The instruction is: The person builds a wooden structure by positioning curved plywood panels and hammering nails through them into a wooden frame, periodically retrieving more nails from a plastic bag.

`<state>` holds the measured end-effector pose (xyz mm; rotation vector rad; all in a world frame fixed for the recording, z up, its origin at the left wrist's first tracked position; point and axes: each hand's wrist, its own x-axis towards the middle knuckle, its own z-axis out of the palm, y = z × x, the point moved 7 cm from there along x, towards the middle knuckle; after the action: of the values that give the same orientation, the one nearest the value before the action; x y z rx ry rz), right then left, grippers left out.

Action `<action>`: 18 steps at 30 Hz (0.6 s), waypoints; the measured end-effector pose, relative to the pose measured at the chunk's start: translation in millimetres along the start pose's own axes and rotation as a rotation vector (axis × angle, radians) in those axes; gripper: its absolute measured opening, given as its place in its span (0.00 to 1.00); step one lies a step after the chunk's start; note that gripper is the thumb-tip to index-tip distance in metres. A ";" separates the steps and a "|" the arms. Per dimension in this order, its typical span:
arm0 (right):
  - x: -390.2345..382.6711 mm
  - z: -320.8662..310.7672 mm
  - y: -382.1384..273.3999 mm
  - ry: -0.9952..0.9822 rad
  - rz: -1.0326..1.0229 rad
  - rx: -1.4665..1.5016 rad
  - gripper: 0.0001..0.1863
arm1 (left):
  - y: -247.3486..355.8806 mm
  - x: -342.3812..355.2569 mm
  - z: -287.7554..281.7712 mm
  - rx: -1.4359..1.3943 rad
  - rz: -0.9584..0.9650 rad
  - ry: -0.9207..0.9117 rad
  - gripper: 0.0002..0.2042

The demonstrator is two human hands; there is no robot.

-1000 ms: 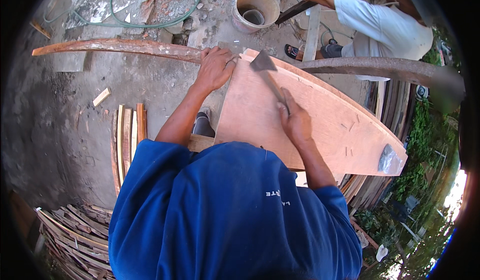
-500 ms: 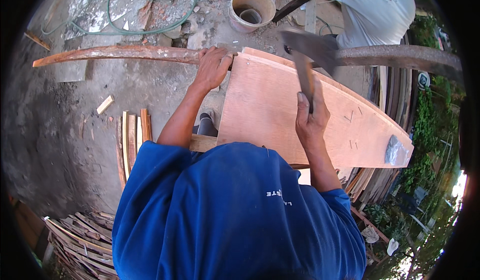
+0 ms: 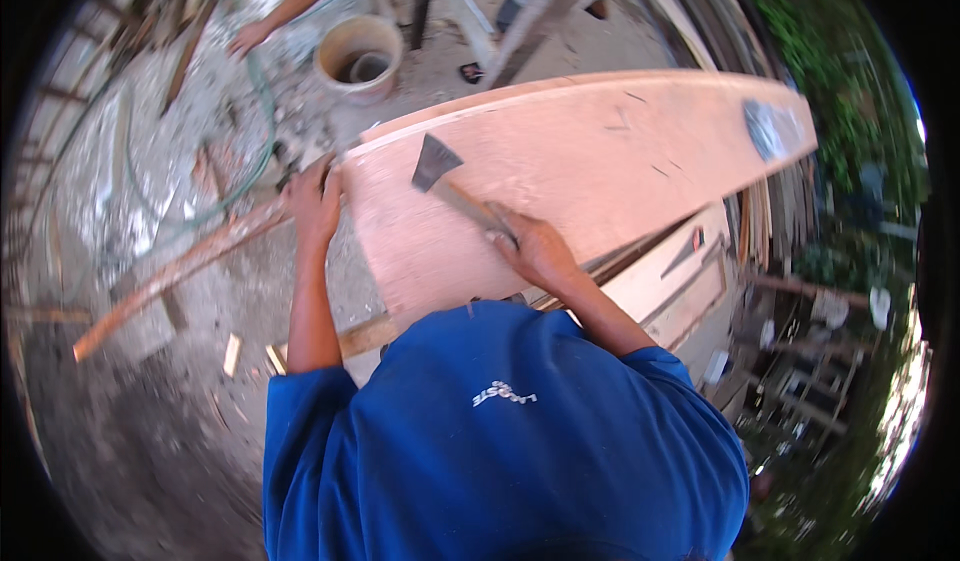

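My right hand (image 3: 535, 254) is wrapped round the wooden handle of a hatchet (image 3: 437, 164). Its dark, flared head is over the left part of a large plywood panel (image 3: 450, 236); I cannot tell whether it touches the surface. At the panel's far left corner, my left hand (image 3: 315, 199) closes over the end of a rough wooden beam (image 3: 190, 266), beside the plywood edge. Several loose nails (image 3: 617, 121) lie on the panel. Towards its narrow right end rests a clear plastic bag (image 3: 768, 131) with grey contents.
Beyond the panel stands a round bucket (image 3: 358, 59), with a green hose (image 3: 265, 111) on the rough ground. A co-worker's arm (image 3: 285, 13) reaches in at the upper left. A slanting timber post (image 3: 550, 16) rises behind the panel. Below its right side is a pale board (image 3: 650, 276).
The hatchet has come away from the panel's far edge, towards me and left. My view has turned, so everything appears rotated. The co-worker now shows farther left, with an arm stretched out.
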<state>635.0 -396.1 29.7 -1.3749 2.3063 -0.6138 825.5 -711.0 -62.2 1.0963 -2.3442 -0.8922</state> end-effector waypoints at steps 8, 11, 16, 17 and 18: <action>-96.7 -33.6 59.8 -0.054 0.321 0.444 0.25 | 184.6 -2.2 57.7 0.072 0.504 -0.080 0.29; -128.7 -45.0 92.1 0.036 0.296 0.578 0.24 | 274.9 -9.7 121.4 0.016 0.744 -0.271 0.38; -186.6 -89.7 144.2 0.019 0.379 0.635 0.25 | 370.9 1.3 225.7 0.209 0.915 -0.382 0.50; -202.5 -100.3 155.5 0.070 0.395 0.637 0.25 | 388.1 8.4 249.5 0.219 0.924 -0.393 0.50; -220.0 -104.3 170.6 0.114 0.433 0.655 0.26 | 406.0 19.2 271.7 0.250 0.908 -0.379 0.51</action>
<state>554.8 -110.3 45.4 -0.5352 2.0940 -1.1752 438.9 -425.1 26.5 -0.1631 -2.8674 -0.4762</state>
